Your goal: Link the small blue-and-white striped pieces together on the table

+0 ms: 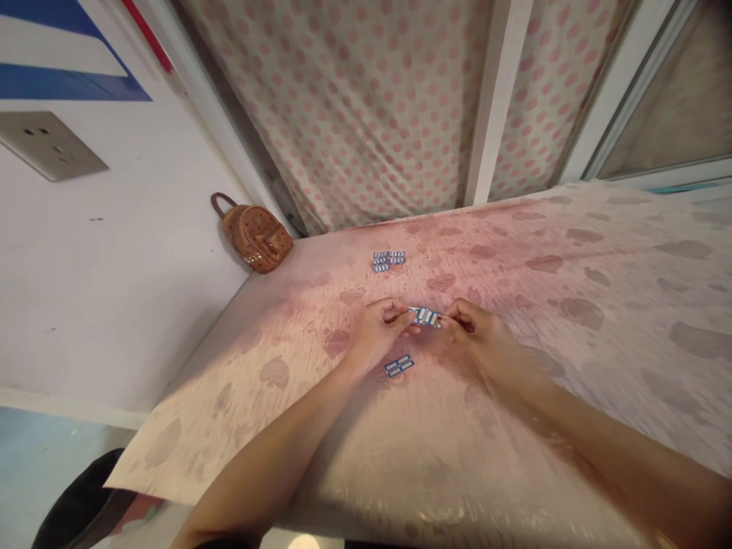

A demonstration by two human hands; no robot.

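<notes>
Forearms (595, 438), L hand (380, 324) & R hand (477, 328) gripping blue-white pcs (426, 316), brown backpack (258, 236) (contents hidden) nr wall (142, 267)

The place looks like a room in a home. A polka-dot curtain (366, 99) in cream and pink hangs behind white frame bars (497, 99), and a pale tablecloth (629, 305) printed with leaf-like or heart-like shapes covers the table. A small brown backpack (260, 238) sits against the plain white wall (131, 267), which carries an ordinary power socket (54, 146) below a blue-and-white panel (62, 53). Light blue floor (40, 442) shows at the lower left.
</notes>
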